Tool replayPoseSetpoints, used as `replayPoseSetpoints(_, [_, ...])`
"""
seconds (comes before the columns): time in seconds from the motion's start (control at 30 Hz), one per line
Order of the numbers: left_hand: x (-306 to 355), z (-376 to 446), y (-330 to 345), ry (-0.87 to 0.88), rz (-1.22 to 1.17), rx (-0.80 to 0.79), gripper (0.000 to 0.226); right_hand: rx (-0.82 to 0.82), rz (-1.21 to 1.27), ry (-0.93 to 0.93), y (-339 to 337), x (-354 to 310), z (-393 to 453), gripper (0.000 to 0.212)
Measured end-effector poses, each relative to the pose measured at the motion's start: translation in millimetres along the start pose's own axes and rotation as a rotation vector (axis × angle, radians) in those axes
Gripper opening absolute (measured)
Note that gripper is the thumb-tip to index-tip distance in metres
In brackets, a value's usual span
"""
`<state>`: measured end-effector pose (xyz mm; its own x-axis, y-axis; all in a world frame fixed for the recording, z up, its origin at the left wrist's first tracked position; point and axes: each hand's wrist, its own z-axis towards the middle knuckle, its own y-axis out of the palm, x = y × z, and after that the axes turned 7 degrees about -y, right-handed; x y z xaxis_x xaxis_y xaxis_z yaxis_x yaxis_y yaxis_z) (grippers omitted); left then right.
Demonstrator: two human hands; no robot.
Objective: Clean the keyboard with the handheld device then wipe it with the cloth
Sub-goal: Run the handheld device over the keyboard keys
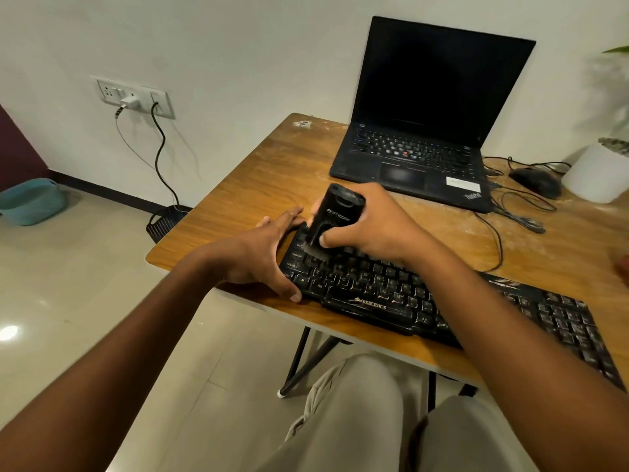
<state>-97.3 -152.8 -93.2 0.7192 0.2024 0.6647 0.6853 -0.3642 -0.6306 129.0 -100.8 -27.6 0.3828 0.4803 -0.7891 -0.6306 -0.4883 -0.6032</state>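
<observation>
1. The wooden-topped folding bench (pixel 258 185) with black metal legs carries everything; its surface looks dusty toward the far right.
2. A black open laptop (pixel 418 155) with a dark screen sits at the bench's far edge, near the middle.
3. A long black corded keyboard (pixel 476 311) with worn, dusty keys lies along the bench's near edge, its left end close to the near-left corner.
4. A white round plant pot (pixel 592 172) stands at the far right edge, with a black computer mouse (pixel 536 180) just beside it and loose black cables between the mouse and the laptop.
5. The right hand (pixel 377 223) has its grip clamped round a black handheld cleaning device (pixel 335 216), fingers curled over the top and thumb pressed on the front; the device stands nearly upright, its brush tip touching the keys at the keyboard's far-left end.
6. The left hand (pixel 262 253) lies with its grip apart, fingers straight along the keyboard's left end, thumb touching the near-left corner of the keyboard.
7. The cloth cannot be seen in this view.
</observation>
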Motion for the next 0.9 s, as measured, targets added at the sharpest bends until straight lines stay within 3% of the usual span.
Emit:
replayPoseSetpoints(0.3, [9, -7, -1, -0.01, 0.046, 0.01, 0.155, -0.243, -0.285, 0.071, -29, 5, -24, 0.034])
replayPoseSetpoints(0.57, [4, -3, -1, -0.016, 0.032, 0.017, 0.156, -0.044, -0.081, 0.028, -9, 2, -11, 0.036])
replayPoseSetpoints(0.9, [7, -5, -1, -0.025, 0.017, -0.002, 0.156, -0.217, -0.2, 0.108, -48, 9, -35, 0.036])
